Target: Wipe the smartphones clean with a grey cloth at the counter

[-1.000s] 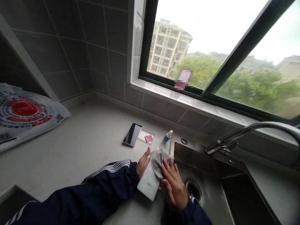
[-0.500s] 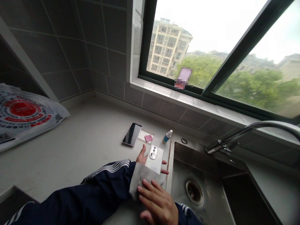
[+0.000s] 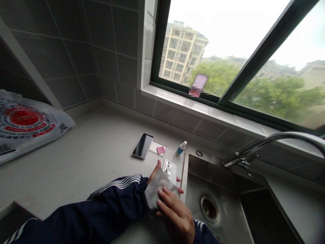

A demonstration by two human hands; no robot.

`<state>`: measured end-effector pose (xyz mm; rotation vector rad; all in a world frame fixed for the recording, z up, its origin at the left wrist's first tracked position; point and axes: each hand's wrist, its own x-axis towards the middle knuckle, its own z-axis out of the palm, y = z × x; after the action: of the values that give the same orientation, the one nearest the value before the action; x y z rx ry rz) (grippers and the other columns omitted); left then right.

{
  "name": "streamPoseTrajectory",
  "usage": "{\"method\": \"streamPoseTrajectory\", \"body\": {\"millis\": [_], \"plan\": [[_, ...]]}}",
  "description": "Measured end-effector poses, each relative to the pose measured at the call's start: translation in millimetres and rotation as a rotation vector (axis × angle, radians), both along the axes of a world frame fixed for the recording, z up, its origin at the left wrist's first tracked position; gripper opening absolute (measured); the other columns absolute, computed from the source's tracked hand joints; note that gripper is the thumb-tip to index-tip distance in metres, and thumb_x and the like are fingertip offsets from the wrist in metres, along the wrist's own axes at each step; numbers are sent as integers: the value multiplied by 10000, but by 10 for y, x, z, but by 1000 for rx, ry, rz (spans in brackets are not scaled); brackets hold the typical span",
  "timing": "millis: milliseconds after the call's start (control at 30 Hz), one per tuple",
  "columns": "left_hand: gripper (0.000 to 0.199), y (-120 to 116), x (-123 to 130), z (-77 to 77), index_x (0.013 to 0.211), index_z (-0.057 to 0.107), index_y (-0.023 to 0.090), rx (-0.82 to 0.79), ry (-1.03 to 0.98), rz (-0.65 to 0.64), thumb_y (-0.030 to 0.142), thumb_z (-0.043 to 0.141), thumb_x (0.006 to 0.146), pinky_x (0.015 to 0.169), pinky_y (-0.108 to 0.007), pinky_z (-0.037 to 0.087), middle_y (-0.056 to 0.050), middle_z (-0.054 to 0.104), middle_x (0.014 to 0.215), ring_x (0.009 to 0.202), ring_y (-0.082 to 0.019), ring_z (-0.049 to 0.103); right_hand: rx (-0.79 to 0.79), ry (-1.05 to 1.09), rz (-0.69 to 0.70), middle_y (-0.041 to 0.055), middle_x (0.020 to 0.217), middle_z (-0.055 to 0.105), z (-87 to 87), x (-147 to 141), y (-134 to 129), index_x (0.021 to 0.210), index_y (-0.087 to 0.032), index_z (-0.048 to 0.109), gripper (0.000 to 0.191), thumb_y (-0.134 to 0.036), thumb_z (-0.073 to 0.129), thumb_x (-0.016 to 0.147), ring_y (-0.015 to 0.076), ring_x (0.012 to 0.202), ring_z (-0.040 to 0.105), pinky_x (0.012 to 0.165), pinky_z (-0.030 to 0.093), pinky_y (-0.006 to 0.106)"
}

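Along the counter [image 3: 83, 159], a printed plastic bag [image 3: 25, 125] lies at the far left, then a black-screened smartphone [image 3: 143, 145] beside a clear tray [image 3: 164, 146] holding a pink cloth [image 3: 160, 150], and a small spray bottle [image 3: 181, 148]. At the steel sink's [image 3: 215, 173] rim, the left hand [image 3: 153, 173] grips a white phone [image 3: 172, 173] from beneath, while the right hand [image 3: 176, 211] presses a grey cloth [image 3: 158, 189] against it.

Walls: grey tiles [image 3: 76, 57] meeting in the corner beside me
Window: dark-framed [image 3: 223, 57], bright overcast daylight
Bench: pale stone [image 3: 88, 149]
Sink: steel [image 3: 220, 183], on my right
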<state>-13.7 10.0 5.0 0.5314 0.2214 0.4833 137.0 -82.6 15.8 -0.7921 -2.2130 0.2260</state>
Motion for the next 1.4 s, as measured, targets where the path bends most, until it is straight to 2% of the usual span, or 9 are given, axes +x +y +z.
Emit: {"method": "streamPoseTrajectory", "body": {"millis": [167,333,500,667,800,933,1067,1200,1400], "plan": [[1151,37,-65,53,1283,499,45,-44,-54,125,949,353,586,903,-521,406,-276,631,1167,1045,-395,592,64,-58,4,106,1270,650,26,121,125,1273,-227,614,413,-163,677,870,289,1199,599,990,541,432],[1000,66,-95,81,1258,526,24,-141,-12,271,844,270,747,923,-532,392,-261,662,1116,1022,-403,616,75,-15,-16,108,1213,685,25,213,213,1188,-207,671,325,-125,656,874,270,1159,634,948,568,428],[820,91,-102,102,1245,518,-11,-249,41,399,655,216,875,919,-530,398,-240,708,940,915,-382,664,-99,246,-91,78,1095,739,45,233,216,1077,-225,720,273,-87,640,855,250,1007,715,861,610,381],[832,93,-105,147,1225,538,9,-225,134,439,699,244,865,797,-474,471,-198,710,789,708,-324,688,-227,390,-222,85,987,748,38,253,200,1006,-198,703,156,-175,582,910,228,907,728,788,604,330],[800,76,-94,214,1188,560,37,-237,153,474,718,315,847,752,-457,509,-190,705,824,724,-297,685,-310,472,-354,73,917,729,-47,268,207,1083,-185,625,179,-269,543,947,199,799,722,669,586,271],[823,50,-73,235,1192,543,36,-226,206,475,746,392,805,764,-499,530,-182,682,822,751,-293,678,-410,463,-363,-11,656,632,-100,232,212,1115,-175,600,274,-367,454,986,132,504,600,441,457,209],[758,30,-46,182,1362,408,188,-87,289,577,686,508,800,652,-408,558,-85,639,890,671,-214,668,-466,394,-283,-78,487,449,-111,146,162,1078,-175,642,406,-524,528,905,91,376,391,394,321,203],[771,-1,-38,154,1438,231,430,113,348,654,604,606,787,465,-258,487,-21,555,996,616,-159,653,-450,315,-261,-74,526,492,-100,83,98,1119,-203,638,475,-510,688,761,96,407,432,428,354,205],[870,-36,-34,205,1451,235,416,181,472,641,517,713,730,511,-260,511,1,528,938,673,-128,579,-484,342,-312,-27,612,593,-52,63,65,1068,-198,655,330,-416,644,821,114,440,507,464,431,212]]}}
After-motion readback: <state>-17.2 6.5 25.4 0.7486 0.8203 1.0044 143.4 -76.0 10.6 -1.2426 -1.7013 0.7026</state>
